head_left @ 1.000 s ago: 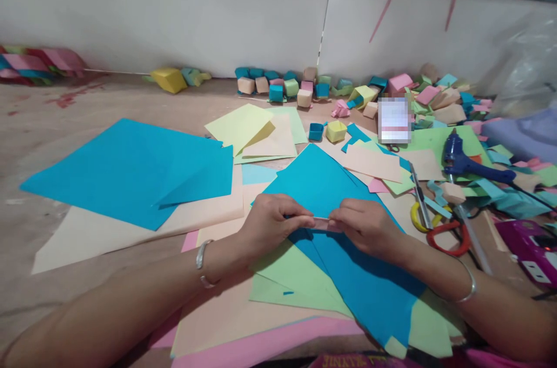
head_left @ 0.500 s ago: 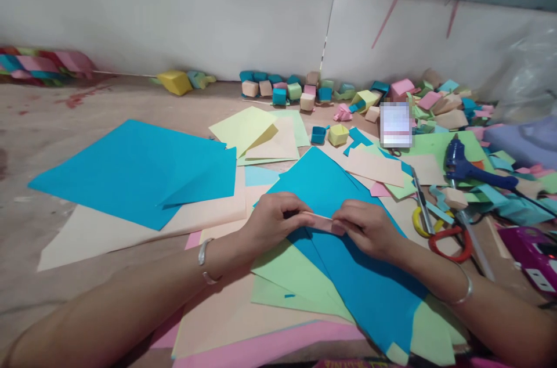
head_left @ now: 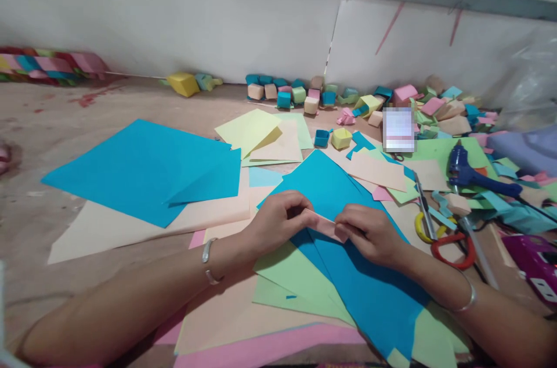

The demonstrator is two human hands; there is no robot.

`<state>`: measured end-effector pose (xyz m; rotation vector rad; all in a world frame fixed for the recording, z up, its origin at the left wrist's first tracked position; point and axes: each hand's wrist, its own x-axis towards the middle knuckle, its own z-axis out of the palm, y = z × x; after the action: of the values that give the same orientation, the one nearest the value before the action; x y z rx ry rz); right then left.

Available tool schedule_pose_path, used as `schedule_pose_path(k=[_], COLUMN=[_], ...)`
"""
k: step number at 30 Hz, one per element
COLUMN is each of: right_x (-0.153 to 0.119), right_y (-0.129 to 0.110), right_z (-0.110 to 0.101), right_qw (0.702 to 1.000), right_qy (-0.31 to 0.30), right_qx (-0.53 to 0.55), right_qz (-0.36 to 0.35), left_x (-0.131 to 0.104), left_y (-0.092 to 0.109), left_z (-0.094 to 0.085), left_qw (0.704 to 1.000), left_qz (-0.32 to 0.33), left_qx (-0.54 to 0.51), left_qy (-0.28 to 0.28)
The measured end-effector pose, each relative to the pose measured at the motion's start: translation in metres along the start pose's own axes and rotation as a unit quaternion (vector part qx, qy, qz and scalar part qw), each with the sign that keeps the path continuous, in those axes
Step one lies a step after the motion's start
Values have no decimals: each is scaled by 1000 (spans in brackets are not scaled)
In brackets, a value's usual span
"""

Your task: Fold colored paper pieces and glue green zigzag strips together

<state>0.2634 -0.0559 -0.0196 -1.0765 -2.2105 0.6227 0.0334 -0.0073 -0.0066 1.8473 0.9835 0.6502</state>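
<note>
With your left hand [head_left: 274, 223] and right hand [head_left: 369, 231] both pinched on the ends of the folded pink paper strip [head_left: 324, 224] above the blue sheet [head_left: 348, 263], keep edges aligned and crease firmly.

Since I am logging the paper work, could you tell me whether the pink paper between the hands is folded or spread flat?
Folded: the small pink paper strip is a narrow band pinched between the left hand and right hand.
</note>
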Motion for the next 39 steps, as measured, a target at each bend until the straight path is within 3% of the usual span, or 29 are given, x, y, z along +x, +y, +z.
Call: schedule_pose_path(k=[3,6,10,15,22,25,29,31,35,37,39], right_x=[-1,-3,-5,-4,-4,-4,-3,-2,8,23,44], right_y=[-4,-10,-14,-12,-9,-7,-7,-10,-22,-26,-29], right_z=[5,9,11,5,-3,-4,-5,-3,12,19,19], right_qw=[1000,999,999,999,1000,1000,992,983,980,985,993], right_qy=[16,11,-11,-14,-9,0,74,118,145,131,87], right_qx=[22,37,34,8,6,16,23,38,50,50,28], right_qz=[4,-15,-39,-37,-16,12,98,138,123,104,69], left_x=[-4,-10,-14,-11,-11,-6,3,4,-1,-4,-4], left_y=[3,9,13,2,-3,0,1,1,5,8,7], left_z=[5,10,15,15,14,7,-4,-4,5,8,7], left_qw=[991,984,954,941,900,908,907,902,927,943,954], left_qz=[-83,-110,-161,-165,-164,-170,-159,-141,-83,-59,-41], left_qx=[-102,-136,-248,-293,-394,-382,-385,-405,-365,-326,-285], left_qy=[-19,-19,-49,-38,-84,-42,64,44,-19,15,84])
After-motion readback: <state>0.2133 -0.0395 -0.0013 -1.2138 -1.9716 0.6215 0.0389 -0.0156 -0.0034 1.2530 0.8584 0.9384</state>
